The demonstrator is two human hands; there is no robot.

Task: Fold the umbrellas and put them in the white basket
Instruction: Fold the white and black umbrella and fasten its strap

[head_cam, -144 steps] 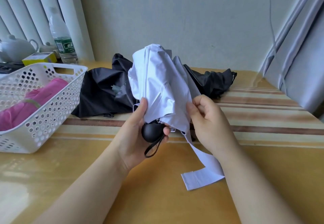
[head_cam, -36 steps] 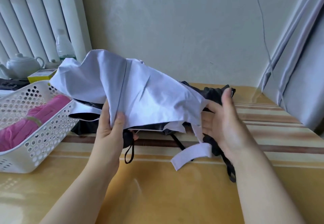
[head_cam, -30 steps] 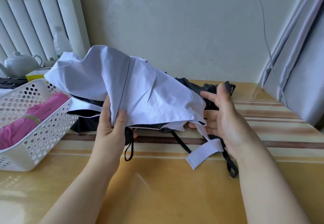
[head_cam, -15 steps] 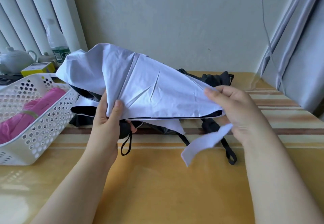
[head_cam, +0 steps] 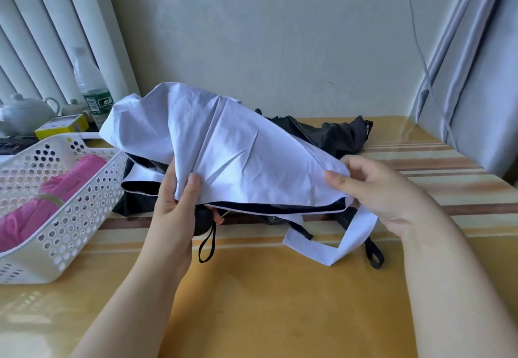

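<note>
Green label on water bottle (head_cam: pixel 92 88) bears white characters and barcode, too small to read.

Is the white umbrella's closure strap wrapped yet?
Not yet. The strap hangs loose over the table, and the white umbrella canopy is still rumpled between both hands.

This looks like a home, a lived-in room corner. A glossy yellow table (head_cam: pixel 266 301) with brown stripes stands against a plain pale wall (head_cam: pixel 280 35). At 10 o'clock are white vertical blinds (head_cam: pixel 42 35), with a white teapot (head_cam: pixel 25 111), a small yellow box (head_cam: pixel 61 129) and a plastic water bottle (head_cam: pixel 92 88) below them. At 2 o'clock hangs a grey curtain (head_cam: pixel 482 77), a thin cord (head_cam: pixel 414 30) running down the wall beside it.
</note>
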